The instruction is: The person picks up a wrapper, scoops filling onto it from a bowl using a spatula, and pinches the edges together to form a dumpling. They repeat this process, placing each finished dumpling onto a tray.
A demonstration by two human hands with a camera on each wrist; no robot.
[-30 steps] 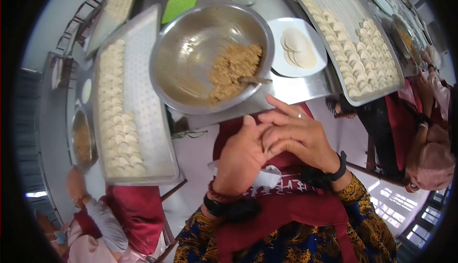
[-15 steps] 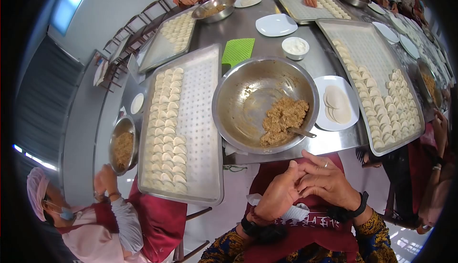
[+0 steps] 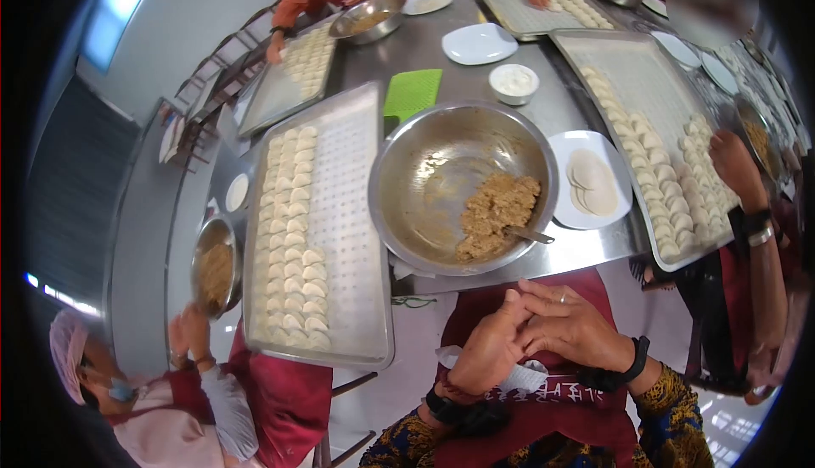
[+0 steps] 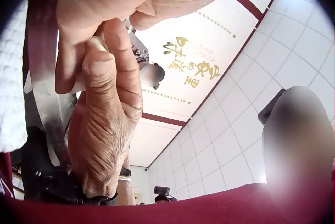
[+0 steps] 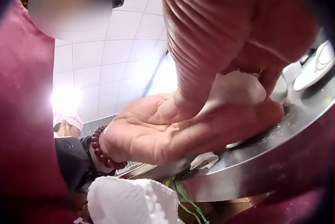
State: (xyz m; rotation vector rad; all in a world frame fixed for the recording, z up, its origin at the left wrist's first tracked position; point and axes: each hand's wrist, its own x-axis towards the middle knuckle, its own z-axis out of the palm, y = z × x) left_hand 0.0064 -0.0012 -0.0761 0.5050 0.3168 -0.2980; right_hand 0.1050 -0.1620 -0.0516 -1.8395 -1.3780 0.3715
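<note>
Both hands meet in front of the apron at the table's edge. A pale dumpling [image 5: 236, 89] sits between them in the right wrist view, largely covered by fingers; the head view hides it. My left hand [image 3: 486, 351] cradles it from below, palm turned up, thumb raised against it. From above, my right hand [image 3: 581, 330] pinches it with bent fingers; a ring shows on one. Just beyond the hands stands a steel bowl [image 3: 416, 205] with brown filling [image 3: 501, 209] and a spoon [image 3: 531, 235]. Right of it, a white plate [image 3: 617, 167] carries several round wrappers [image 3: 592, 184].
Trays of dumplings stand left [image 3: 356, 213] and right [image 3: 637, 69]. Behind the bowl are a green mat [image 3: 413, 92], a small white bowl [image 3: 514, 83] and an empty plate [image 3: 480, 44]. Other people work around the table. White cloth [image 5: 131, 200] hangs below the hands.
The head view has lifted, showing more of the table. My hands stay together, working at the dumpling. The neighbour at right now reaches onto the right tray; someone opposite reaches to the far-left tray.
</note>
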